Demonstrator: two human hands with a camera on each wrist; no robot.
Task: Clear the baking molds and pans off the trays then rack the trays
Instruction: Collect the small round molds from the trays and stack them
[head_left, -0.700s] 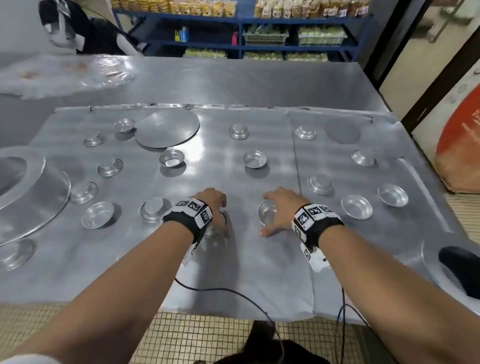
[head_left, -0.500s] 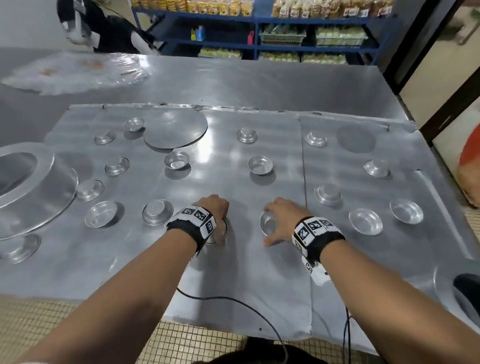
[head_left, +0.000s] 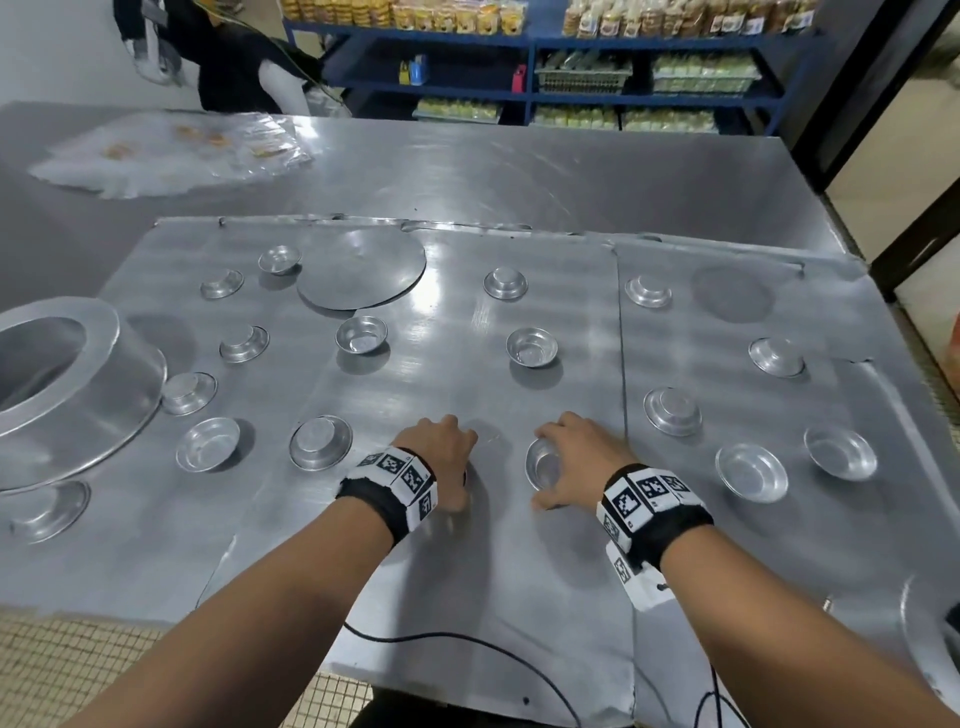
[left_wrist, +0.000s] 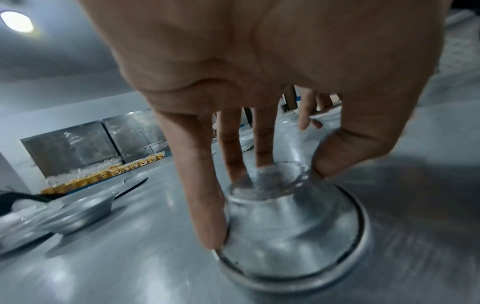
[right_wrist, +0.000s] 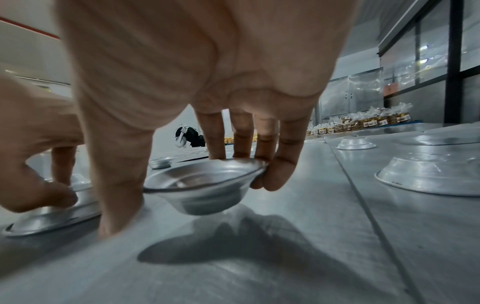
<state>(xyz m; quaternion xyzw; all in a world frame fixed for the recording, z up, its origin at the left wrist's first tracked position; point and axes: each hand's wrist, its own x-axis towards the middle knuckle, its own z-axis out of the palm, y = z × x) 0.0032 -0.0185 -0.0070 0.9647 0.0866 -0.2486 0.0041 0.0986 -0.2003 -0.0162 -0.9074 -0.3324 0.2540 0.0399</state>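
Observation:
Two flat metal trays (head_left: 467, 395) lie side by side on the steel table, dotted with several small aluminium molds, some upright, some upside down. My left hand (head_left: 447, 457) pinches an upside-down mold (left_wrist: 285, 226) by its raised base, thumb on one side and fingers on the other; in the head view the hand hides that mold. My right hand (head_left: 571, 462) holds an upright mold (head_left: 543, 465) by its rim, and the right wrist view shows this mold (right_wrist: 207, 185) tilted and lifted just off the tray.
A large round pan (head_left: 62, 384) sits upside down at the left edge, and a flat round disc (head_left: 361, 270) lies at the back of the left tray. Another pan rim (head_left: 924, 623) shows at the lower right. Clear plastic bags (head_left: 171, 150) lie on the far table. Blue shelves stand behind.
Both hands have closed on their molds, and the right one has raised its mold off the tray. The head view has drifted slightly.

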